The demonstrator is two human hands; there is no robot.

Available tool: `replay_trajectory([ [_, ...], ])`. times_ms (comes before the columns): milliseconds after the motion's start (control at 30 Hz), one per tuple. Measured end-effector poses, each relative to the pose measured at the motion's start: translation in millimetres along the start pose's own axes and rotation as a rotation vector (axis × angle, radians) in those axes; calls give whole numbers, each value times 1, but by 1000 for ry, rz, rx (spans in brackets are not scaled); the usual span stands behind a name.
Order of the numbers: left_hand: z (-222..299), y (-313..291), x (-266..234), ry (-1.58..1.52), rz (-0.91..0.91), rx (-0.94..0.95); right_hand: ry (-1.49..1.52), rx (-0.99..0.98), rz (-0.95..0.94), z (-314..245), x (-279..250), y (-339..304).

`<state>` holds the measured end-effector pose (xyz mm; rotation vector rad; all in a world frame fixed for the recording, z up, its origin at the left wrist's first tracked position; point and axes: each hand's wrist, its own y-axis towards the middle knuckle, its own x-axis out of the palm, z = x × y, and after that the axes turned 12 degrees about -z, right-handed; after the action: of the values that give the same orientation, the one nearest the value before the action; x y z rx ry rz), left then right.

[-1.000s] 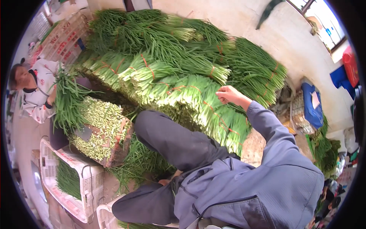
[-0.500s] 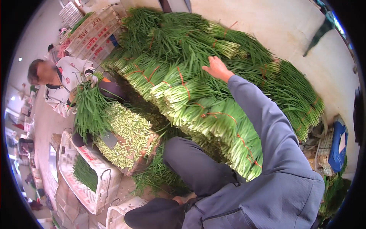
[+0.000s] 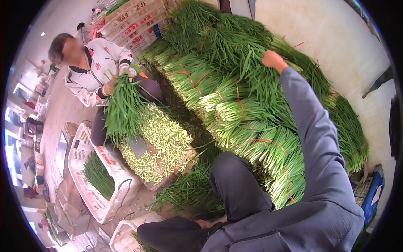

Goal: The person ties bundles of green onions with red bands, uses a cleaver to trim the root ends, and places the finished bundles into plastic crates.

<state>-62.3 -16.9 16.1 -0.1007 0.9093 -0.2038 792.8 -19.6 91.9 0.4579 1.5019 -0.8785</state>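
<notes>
My right arm reaches out over a large heap of garlic chives (image 3: 260, 109), long flat green leaves with pale stems, tied in bundles with orange-red string. At the far side of the heap my right hand (image 3: 275, 61) is closed on chive leaves; the fingertips are partly hidden. Right beside it, a few leaves (image 3: 252, 56) stand up from the heap. My left hand is out of sight. A small patch of skin (image 3: 203, 224) shows between my folded legs, and I cannot tell what part it is.
A co-worker (image 3: 98, 63) at the left holds loose chives (image 3: 124, 105) over a board strewn with cut stem ends (image 3: 163, 134). White plastic crates (image 3: 103, 214) stand before the co-worker, with stacked crates (image 3: 134, 25) behind. A pale wall (image 3: 319, 33) bounds the heap.
The view has shifted, so the heap and the co-worker appear farther right. My right hand, with fingers spread before, has closed on leaves. The co-worker still holds the chives.
</notes>
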Motion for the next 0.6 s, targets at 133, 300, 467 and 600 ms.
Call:
replay_trajectory([
  [133,32,18,-52,-68,189,161,-739,-383,-131,4,-144,-38],
  [300,110,24,-87,-256,50,460,-339,-504,-67,-57,-243,-178],
  [467,193,2,42,-1253,-1351,323,-56,-766,-29,-127,-245,-313],
  [600,194,-13,55,-1731,-1274,678,390,-923,-326,-172,-216,-405],
])
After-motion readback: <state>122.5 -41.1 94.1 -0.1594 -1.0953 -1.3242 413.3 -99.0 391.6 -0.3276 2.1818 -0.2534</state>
